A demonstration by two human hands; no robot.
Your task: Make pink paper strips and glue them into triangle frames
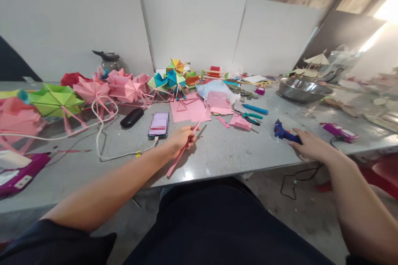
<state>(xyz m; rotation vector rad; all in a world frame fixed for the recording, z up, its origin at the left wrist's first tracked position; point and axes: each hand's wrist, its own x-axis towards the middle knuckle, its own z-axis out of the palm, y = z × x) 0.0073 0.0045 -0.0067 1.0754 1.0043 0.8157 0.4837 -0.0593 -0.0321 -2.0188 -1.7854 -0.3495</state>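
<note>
My left hand [183, 140] is closed around a thin pink paper strip [175, 165], which slants across the palm above the table's front edge. My right hand [311, 145] reaches the handle of a blue hot glue gun [283, 133], with thumb and fingers on either side of the handle end. The glue gun is low over the tabletop, nozzle to the left. A phone [158, 125] on a white charging cable lies just left of my left hand. Pink paper sheets [190, 109] and a small stack of pink pieces [240, 123] lie beyond it.
Folded paper umbrellas [56, 101] line the left side, with a black case [132, 118] before them. Green-handled pliers [252, 115] lie mid-table. A metal bowl [303, 91] stands at the back right. Purple power strips [340, 132] sit at both ends of the table.
</note>
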